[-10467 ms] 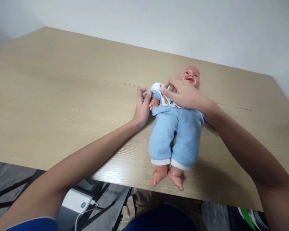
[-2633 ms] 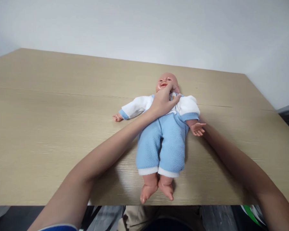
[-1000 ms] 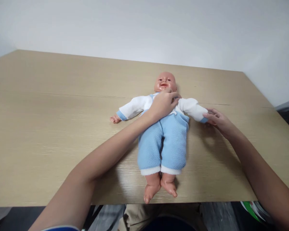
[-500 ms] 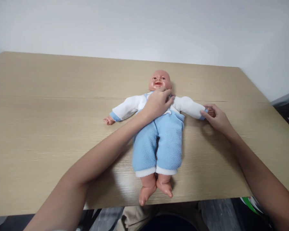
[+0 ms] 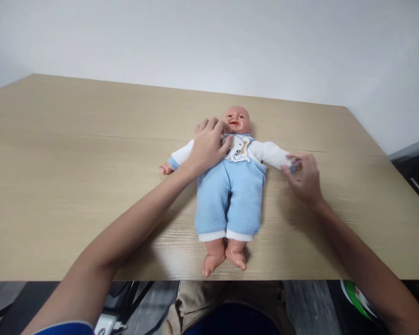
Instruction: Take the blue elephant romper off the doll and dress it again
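A baby doll (image 5: 230, 195) lies on its back on the wooden table (image 5: 73, 177), head away from me. It wears a white-sleeved top with an elephant patch and light blue fleece trousers. My left hand (image 5: 207, 144) rests on the doll's shoulder and chest beside its chin, fingers curled on the cloth. My right hand (image 5: 302, 174) pinches the blue cuff of the doll's outstretched sleeve. The doll's other arm sticks out to the left, and its bare feet reach the table's near edge.
A white wall stands just behind the table's far edge. Below the near edge I see black table legs, a white device with a cable (image 5: 104, 323), and a green and white object (image 5: 358, 295) on the floor at the right.
My left hand slid from the middle of the doll's chest to its shoulder, uncovering the elephant patch. My right hand stays at the sleeve cuff, now pinching it.
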Motion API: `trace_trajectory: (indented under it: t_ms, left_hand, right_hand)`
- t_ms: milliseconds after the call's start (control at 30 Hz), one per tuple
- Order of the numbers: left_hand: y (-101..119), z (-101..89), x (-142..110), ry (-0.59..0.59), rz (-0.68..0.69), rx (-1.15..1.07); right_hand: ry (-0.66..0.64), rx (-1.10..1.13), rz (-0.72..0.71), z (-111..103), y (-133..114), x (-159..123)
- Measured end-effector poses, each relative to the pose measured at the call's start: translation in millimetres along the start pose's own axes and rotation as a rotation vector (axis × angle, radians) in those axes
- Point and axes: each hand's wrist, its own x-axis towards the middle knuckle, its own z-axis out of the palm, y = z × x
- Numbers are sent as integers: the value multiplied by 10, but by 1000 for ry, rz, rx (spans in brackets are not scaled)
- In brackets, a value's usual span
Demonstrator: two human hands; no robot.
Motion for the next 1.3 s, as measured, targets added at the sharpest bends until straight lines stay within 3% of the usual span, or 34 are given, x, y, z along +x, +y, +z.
trace_trajectory:
  t_ms: [133,300,400,533,733,867,1000,1133,1300]
  left_hand:
    - [-267,-78,-417,105,5,-133]
    - [-430,-148,-845,-39,-95,-281]
    - [-438,-158,-904,-148,-97,-217]
    - [-415,-157,-867,-177,-133,-252]
    - [-392,-209,-834,-208,-231,-483]
    - [-405,-191,-841,-181,-294,-691]
    - [-433,-159,-826,-165,-331,-789]
    - [-424,-143,-767,-121,-279,-671]
    - [-162,-119,-576,57,-209,-479]
  right_hand:
    - [-288,500,203,261,-321,-65]
    - [-484,652,286,410,-322,133]
    - [-529,757,384,458,-239,269]
    - [-453,837,466,565,-176,308]
    - [-241,581,339,592,-224,164]
    - [-142,264,180,401,-225,52]
    - [-8,-50,-59,146,-31,34]
    - [-72,-123,-157,16,307,76]
    - [-216,-56,-74,33,531,104]
